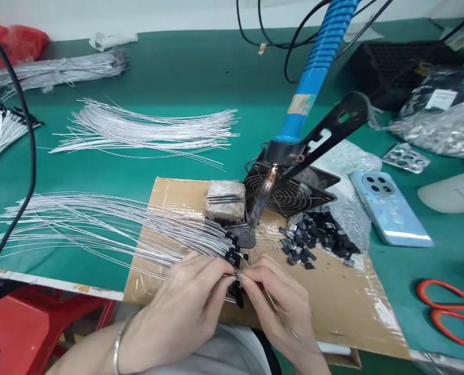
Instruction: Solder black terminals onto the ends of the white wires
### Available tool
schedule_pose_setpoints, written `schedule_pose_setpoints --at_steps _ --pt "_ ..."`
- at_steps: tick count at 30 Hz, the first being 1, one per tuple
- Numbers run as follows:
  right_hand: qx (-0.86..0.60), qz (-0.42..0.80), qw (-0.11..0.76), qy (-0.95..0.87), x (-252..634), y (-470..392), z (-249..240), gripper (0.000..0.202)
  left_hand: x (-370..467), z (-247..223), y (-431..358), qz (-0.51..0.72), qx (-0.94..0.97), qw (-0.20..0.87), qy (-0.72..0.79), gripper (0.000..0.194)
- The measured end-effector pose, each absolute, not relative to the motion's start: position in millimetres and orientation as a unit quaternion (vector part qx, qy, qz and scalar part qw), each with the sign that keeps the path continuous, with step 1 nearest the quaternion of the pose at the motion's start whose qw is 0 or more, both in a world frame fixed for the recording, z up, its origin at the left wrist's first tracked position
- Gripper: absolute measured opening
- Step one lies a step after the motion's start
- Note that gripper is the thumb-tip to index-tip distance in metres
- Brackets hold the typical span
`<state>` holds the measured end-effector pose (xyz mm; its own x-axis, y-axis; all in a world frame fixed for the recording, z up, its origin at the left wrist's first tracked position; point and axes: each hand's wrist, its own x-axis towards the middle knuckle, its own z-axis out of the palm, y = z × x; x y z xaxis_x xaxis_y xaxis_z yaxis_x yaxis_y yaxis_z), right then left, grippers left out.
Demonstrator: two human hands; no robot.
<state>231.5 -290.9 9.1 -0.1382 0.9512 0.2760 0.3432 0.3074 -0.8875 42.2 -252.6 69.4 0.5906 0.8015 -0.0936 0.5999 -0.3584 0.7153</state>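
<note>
My left hand (pixel 196 297) is closed in a pinch on the end of a thin white wire, over the front of the cardboard sheet. Fingertips nearly touching it, my right hand (pixel 279 302) also pinches; a thin wire strand (pixel 271 301) runs down across its palm. What lies right between the two pinches is too small to make out. Beside and under the fingers, black connector pieces (pixel 234 255) sit on the ends of a fanned bundle of white wires (pixel 110 219). A soldering iron (pixel 264 195) hangs from a blue flexible hose just behind my hands.
A small fan (pixel 282 195) and a grey block (pixel 224 200) stand behind. Loose black pieces (pixel 321 234) lie right on the cardboard (pixel 345 307). Further right are a phone (pixel 392 213) and orange-handled scissors (pixel 451 312). More white wires (pixel 149 127) lie at the back.
</note>
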Motion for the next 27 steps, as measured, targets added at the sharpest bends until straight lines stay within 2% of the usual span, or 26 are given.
schedule_pose_setpoints --at_steps 3,6,9,11,16,17,21,27 --pt "-0.483 0.344 0.467 -0.656 230 -294 3 0.017 53 58 -255 0.165 0.788 0.400 0.439 0.018" --pt "-0.497 0.391 0.525 -0.569 224 -296 -3 0.016 54 53 -249 0.163 0.717 0.500 0.458 0.019" --pt "-0.530 0.415 0.595 -0.440 223 -293 -5 0.027 54 50 -242 0.182 0.630 0.584 0.479 0.023" --pt "-0.537 0.421 0.623 -0.382 228 -290 -3 0.031 54 49 -239 0.199 0.602 0.599 0.489 0.023" --pt "-0.458 0.578 0.619 -0.270 238 -290 1 0.065 54 49 -235 0.210 0.591 0.592 0.506 0.021" --pt "-0.461 0.580 0.614 -0.271 236 -291 1 0.062 54 49 -235 0.214 0.589 0.592 0.507 0.021" --pt "-0.520 0.531 0.587 -0.321 221 -295 3 0.024 55 49 -235 0.214 0.586 0.593 0.509 0.020" --pt "-0.534 0.535 0.560 -0.339 215 -291 11 0.014 53 49 -239 0.212 0.601 0.582 0.506 0.021"
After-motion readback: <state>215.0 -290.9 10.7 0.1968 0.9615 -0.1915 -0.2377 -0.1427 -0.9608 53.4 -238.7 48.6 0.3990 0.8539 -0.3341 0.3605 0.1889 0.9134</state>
